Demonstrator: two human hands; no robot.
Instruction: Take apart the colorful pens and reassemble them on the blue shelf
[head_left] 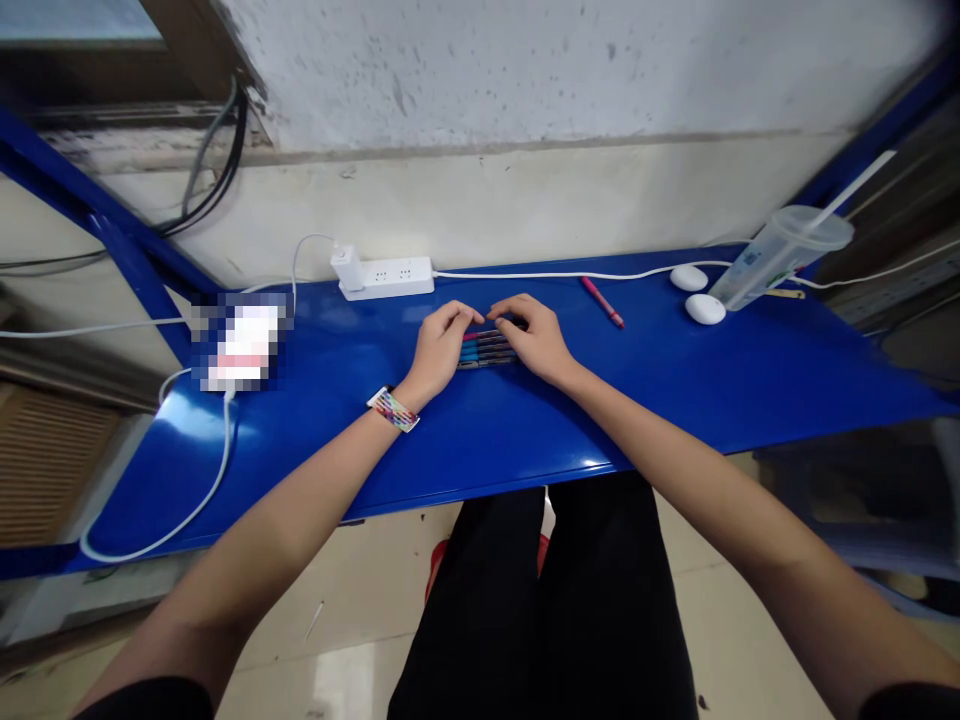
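Several pens (489,348) lie side by side in a row on the blue tabletop, with blue, dark and pink-red barrels showing. My left hand (439,350), a colourful band on its wrist, curls round the left ends of the row. Against the right ends is my right hand (536,342), its fingers bent over the far side. Both hands are closed about the pens, and the pen ends are hidden behind the palms. A single pink-red pen (602,302) lies apart, to the right of my right hand.
A white power strip (390,277) with a plugged-in charger stands by the wall. A blurred-out device (244,345) with a white cable is at left. Two white rounded objects (697,293) and a clear cup (776,260) with a straw stand at right. The blue table's (480,440) front edge is before my legs.
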